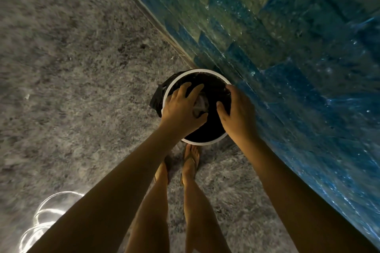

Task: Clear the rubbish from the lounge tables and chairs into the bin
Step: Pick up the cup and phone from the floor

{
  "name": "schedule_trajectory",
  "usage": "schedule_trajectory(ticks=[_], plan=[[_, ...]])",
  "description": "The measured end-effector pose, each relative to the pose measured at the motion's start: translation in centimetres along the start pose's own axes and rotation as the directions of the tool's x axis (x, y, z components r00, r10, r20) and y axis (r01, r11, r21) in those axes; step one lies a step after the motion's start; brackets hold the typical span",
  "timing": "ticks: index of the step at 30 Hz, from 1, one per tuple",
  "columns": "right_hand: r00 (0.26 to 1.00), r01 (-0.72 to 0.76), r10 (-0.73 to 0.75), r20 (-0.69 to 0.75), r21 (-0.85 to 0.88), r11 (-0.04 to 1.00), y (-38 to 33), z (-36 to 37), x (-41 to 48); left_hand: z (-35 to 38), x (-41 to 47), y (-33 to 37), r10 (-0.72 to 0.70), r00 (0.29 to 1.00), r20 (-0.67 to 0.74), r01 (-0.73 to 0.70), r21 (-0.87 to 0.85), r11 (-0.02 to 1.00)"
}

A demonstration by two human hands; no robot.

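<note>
We hold both hands over the mouth of the bin, which is the right place to drop rubbish straight in rather than toss it. Our left hand is palm down with its fingers spread and fairly straight, and a pale crumpled wad shows just under the forefinger and thumb. The light is dim there, so we cannot tell whether the thumb pinches the wad or whether it lies loose inside. Our right hand hangs over the right side of the opening with its fingers loosely bent and nothing visible in them. It seems placed to guard that edge or steady the rim.

The bin's white ring clamps a black liner, whose slack bulges out on the left. It stands on the mottled grey floor, tight against a glossy blue-green wall, so we can only come at it from this side. Our feet, in sandals, are just in front of it. Well to the lower left lies a bright looped coil, too blurred to name.
</note>
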State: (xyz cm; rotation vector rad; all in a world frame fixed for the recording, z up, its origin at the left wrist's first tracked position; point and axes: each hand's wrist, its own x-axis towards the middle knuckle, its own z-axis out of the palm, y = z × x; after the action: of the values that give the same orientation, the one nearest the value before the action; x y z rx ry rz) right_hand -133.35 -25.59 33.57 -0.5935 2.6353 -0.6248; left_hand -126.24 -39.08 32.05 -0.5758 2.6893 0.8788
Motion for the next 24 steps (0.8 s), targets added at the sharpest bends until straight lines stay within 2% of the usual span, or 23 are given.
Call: schedule_trajectory(ticks=[6, 9, 13, 18, 24], plan=[[0.959, 0.283, -0.283, -0.005, -0.009, 0.959, -7.8, -4.1, 1.3, -8.6, -1.5, -0.6, 0.001, 0.986, -0.164, 0.007, 0.042, 0.999], [0.901, 0.432, -0.433, -0.023, -0.031, 0.901, -13.5, -7.1, 2.2, -15.4, -3.4, -1.0, -0.019, 0.956, -0.293, 0.036, 0.052, 0.998], [0.806, 0.588, -0.589, -0.064, -0.031, 0.808, -22.5, -10.6, 2.5, -24.9, -8.2, -1.9, -0.069, 0.877, -0.475, 0.105, 0.05, 0.993], [0.622, 0.782, -0.783, -0.031, -0.032, 0.622, -35.8, -13.3, -0.1, -34.4, -18.1, -4.6, -0.227, 0.707, -0.67, 0.304, -0.002, 0.953], [0.321, 0.942, -0.947, 0.022, 0.094, 0.321, -51.9, -12.9, -9.1, -41.6, -35.2, -9.2, -0.392, 0.418, -0.82, 0.464, -0.178, 0.868]])
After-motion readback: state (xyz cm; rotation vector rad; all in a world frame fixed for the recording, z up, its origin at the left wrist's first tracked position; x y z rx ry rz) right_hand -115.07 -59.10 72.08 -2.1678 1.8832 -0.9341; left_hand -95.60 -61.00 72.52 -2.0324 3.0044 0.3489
